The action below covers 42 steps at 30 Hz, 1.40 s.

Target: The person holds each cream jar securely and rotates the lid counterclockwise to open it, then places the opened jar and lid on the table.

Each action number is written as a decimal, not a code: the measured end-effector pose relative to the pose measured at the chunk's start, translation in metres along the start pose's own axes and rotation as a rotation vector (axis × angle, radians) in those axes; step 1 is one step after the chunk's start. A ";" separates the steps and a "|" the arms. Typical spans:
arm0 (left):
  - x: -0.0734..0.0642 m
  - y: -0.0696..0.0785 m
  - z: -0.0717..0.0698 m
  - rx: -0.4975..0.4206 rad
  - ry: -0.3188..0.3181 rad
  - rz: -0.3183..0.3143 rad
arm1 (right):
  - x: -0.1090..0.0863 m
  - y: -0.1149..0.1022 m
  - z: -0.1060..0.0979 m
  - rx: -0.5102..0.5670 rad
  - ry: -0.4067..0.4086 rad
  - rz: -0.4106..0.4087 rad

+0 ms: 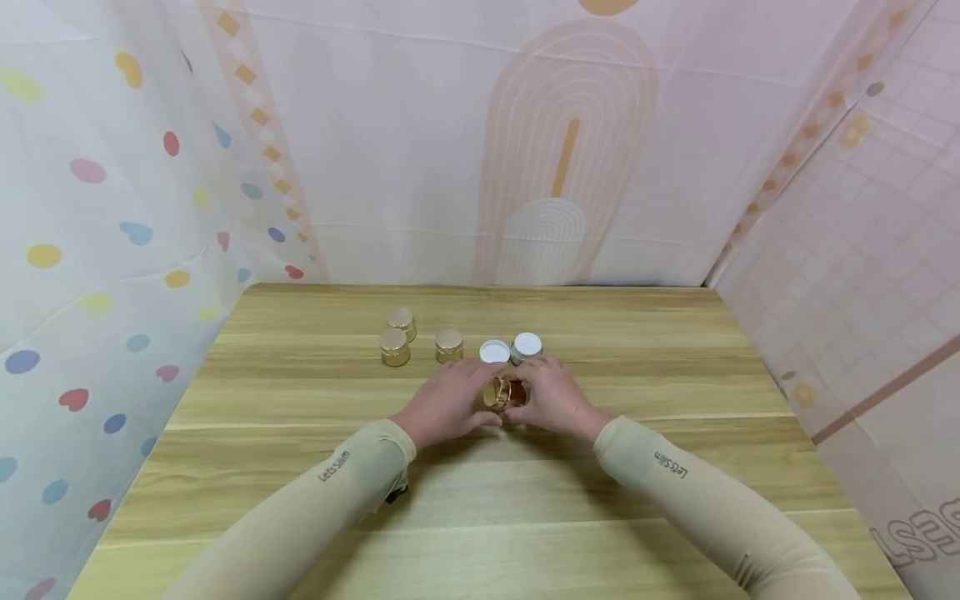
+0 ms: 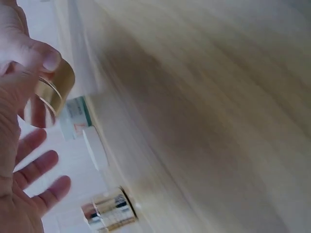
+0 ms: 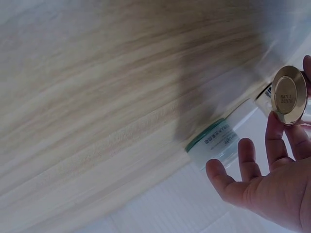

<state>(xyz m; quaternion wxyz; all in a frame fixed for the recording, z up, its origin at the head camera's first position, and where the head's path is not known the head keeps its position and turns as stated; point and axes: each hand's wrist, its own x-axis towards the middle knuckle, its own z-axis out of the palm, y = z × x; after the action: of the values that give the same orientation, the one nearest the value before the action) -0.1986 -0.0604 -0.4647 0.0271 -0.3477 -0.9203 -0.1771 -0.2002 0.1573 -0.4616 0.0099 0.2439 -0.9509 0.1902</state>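
Note:
A shiny gold jar (image 1: 497, 393) lies tilted on its side between the two hands, just above the table. My left hand (image 1: 446, 398) holds it at the left, the thumb pressed on the gold side while other fingers (image 2: 43, 165) spread away. At its right, my right hand (image 1: 555, 398) grips it with some fingertips; the remaining fingers (image 3: 248, 160) stand apart. The jar's round base (image 3: 288, 92) shows small printed characters. Just beyond the hands sit a white lid (image 1: 494, 351) and a pale jar with a green edge (image 1: 527, 345).
Three more gold jars stand at the back left: a rear one (image 1: 402, 322), one in front of it (image 1: 394, 347) and one nearer the middle (image 1: 449, 344). The wooden table (image 1: 660, 500) meets patterned cloth walls (image 1: 420, 150) at its back and sides.

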 end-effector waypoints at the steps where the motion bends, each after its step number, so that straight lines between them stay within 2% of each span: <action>1: 0.000 0.001 0.000 0.012 0.005 0.022 | 0.000 0.000 0.000 -0.004 0.002 0.002; 5: 0.001 0.000 0.002 0.043 0.035 0.074 | -0.001 0.001 0.000 -0.012 0.005 0.000; 10: -0.001 -0.008 0.006 0.032 0.082 0.075 | -0.003 0.008 0.001 0.001 0.006 0.023; 13: -0.001 -0.013 0.009 0.006 0.099 0.000 | -0.005 0.013 0.000 0.032 0.022 0.065; 16: 0.001 -0.015 0.013 -0.024 0.107 -0.125 | -0.005 0.017 -0.002 0.093 0.043 0.131; 20: 0.011 -0.012 0.020 -0.025 0.090 -0.270 | -0.004 0.022 -0.001 0.214 0.070 0.247; 23: 0.020 -0.007 0.027 0.010 0.072 -0.338 | -0.002 0.025 0.000 0.255 0.087 0.298; 26: 0.029 -0.001 0.032 0.040 0.074 -0.374 | 0.000 0.027 0.002 0.217 0.094 0.323; 34: 0.045 0.003 0.043 0.070 0.131 -0.395 | 0.004 0.023 0.005 0.082 0.097 0.366; 38: 0.041 0.002 0.040 0.041 0.128 -0.392 | 0.004 0.023 0.007 0.061 0.103 0.354; 42: 0.028 -0.001 0.035 -0.034 0.204 -0.394 | -0.001 0.028 0.005 0.103 0.087 0.333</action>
<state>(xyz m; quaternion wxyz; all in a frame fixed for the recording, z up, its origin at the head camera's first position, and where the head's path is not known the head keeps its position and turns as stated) -0.2177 -0.0309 -0.4929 0.0790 -0.1418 -0.9598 -0.2289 -0.2118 0.1784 -0.4763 0.0067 0.0748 -0.9659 0.2478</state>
